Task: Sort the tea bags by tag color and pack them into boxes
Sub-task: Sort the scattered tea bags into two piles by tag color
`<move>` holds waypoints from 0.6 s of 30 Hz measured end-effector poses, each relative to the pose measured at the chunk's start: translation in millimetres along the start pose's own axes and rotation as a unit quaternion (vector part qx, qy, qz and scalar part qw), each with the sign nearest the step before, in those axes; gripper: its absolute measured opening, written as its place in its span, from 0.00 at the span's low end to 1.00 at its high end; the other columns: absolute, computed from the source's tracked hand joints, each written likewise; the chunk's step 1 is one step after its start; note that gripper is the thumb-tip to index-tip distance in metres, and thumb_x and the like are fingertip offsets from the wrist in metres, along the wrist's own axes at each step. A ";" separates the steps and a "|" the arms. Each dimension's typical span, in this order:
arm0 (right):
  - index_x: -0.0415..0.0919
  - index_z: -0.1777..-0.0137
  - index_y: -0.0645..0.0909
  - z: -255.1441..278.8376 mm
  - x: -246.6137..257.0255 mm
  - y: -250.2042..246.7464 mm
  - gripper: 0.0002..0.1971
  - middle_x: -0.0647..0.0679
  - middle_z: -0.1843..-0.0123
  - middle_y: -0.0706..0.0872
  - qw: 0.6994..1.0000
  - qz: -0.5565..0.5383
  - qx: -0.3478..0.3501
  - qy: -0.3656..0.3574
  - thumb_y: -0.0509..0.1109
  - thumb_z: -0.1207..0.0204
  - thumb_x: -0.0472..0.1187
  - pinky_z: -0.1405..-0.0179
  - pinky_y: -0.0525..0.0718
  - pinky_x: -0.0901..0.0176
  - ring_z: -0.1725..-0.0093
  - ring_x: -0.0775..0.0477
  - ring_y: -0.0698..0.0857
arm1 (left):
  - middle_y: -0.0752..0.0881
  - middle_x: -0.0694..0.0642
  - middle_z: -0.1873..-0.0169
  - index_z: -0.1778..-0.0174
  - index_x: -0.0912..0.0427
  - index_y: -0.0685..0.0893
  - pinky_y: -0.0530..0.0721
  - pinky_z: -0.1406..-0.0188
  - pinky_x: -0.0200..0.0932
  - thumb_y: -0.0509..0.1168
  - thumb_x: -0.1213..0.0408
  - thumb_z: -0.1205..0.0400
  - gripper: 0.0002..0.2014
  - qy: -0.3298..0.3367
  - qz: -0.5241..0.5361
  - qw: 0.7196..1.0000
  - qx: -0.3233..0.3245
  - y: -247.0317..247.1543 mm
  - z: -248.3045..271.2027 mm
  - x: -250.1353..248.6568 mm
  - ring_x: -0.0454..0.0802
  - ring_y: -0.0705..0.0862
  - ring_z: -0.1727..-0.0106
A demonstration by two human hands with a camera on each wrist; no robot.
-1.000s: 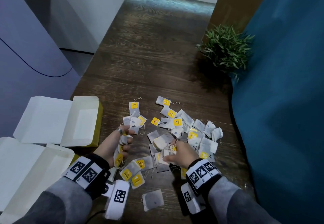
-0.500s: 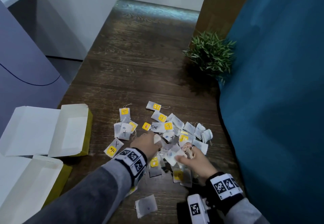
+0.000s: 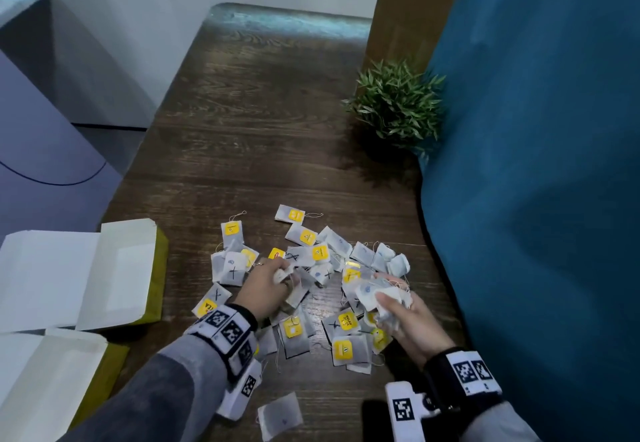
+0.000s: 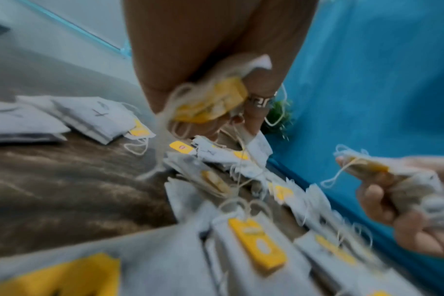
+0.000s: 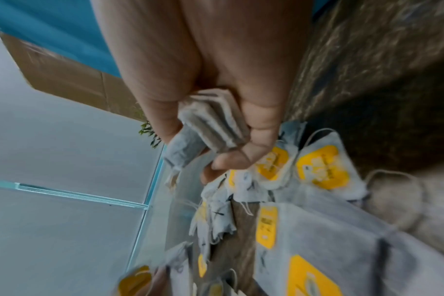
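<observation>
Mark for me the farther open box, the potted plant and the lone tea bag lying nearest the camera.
farther open box (image 3: 119, 280): head view, on its white inner floor.
potted plant (image 3: 396, 102): head view, middle of the green leaves.
lone tea bag (image 3: 280, 419): head view, centre of the white pouch.

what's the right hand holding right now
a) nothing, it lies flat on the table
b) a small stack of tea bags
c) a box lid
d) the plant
b: the right hand has its fingers curled round a small stack of tea bags, above the pile on the table.
</observation>
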State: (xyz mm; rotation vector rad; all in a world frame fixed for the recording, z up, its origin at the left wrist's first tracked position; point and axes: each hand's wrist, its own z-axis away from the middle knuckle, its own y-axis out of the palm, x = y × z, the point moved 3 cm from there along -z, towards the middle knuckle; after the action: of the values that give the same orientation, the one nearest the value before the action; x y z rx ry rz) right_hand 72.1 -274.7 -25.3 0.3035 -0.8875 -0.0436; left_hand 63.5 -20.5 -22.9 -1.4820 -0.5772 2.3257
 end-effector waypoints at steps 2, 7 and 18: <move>0.40 0.34 0.76 -6.4 11.2 0.9 0.42 0.37 0.40 0.86 0.999 -0.039 0.019 -0.020 0.86 0.49 0.49 0.53 0.86 0.51 0.45 0.37 0.85 | 0.80 0.59 0.62 0.61 0.59 0.79 0.76 0.67 0.40 0.63 0.71 0.22 0.04 -0.016 0.156 0.988 0.016 -8.5 6.6 -2.8 0.50 0.78 0.64; 0.45 0.45 0.82 -18.2 44.2 12.7 0.24 0.33 0.45 0.86 0.986 -0.149 0.066 -0.023 0.82 0.43 0.39 0.59 0.88 0.52 0.52 0.35 0.86 | 0.77 0.57 0.71 0.57 0.61 0.77 0.65 0.89 0.32 0.61 0.72 0.22 0.02 -0.092 0.533 0.839 0.056 -38.4 18.5 -16.8 0.43 0.70 0.82; 0.44 0.58 0.81 -73.9 87.1 38.3 0.26 0.40 0.62 0.87 0.955 -0.283 0.084 0.032 0.87 0.58 0.34 0.82 0.80 0.69 0.66 0.49 0.88 | 0.72 0.50 0.75 0.71 0.56 0.78 0.63 0.89 0.29 0.55 0.56 0.24 0.13 -0.104 0.645 0.743 0.147 -90.9 -5.9 -50.9 0.45 0.75 0.74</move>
State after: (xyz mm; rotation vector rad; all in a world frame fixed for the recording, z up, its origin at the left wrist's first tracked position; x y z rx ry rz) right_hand 180.8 -234.2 7.5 0.7096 -0.7168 -0.4897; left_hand 94.6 35.0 59.8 -1.6768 1.1827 3.2657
